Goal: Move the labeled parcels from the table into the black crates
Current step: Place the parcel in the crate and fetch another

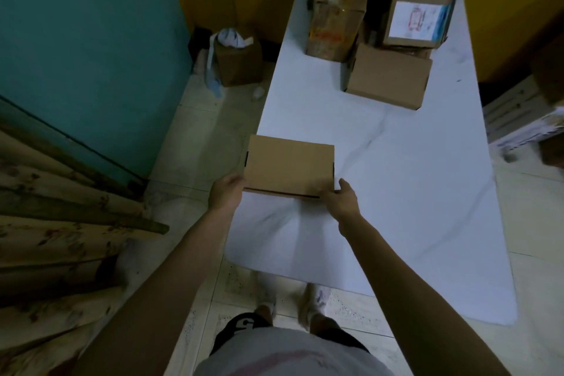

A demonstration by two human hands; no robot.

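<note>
A flat brown cardboard parcel (288, 166) is held over the left edge of the white table (396, 192). My left hand (225, 192) grips its near left corner and my right hand (341, 200) grips its near right corner. No label shows on its top face. At the far end of the table stand more parcels: a plain brown box (389, 79), a box with a white printed label (416, 17), and a taped box (335, 24). No black crate is in view.
A small open carton (238, 61) with crumpled paper sits on the floor left of the table. Wooden planks (61, 223) lean at the left by a teal wall. Stacked papers (525, 119) lie at the right. My feet stand at the table's near end.
</note>
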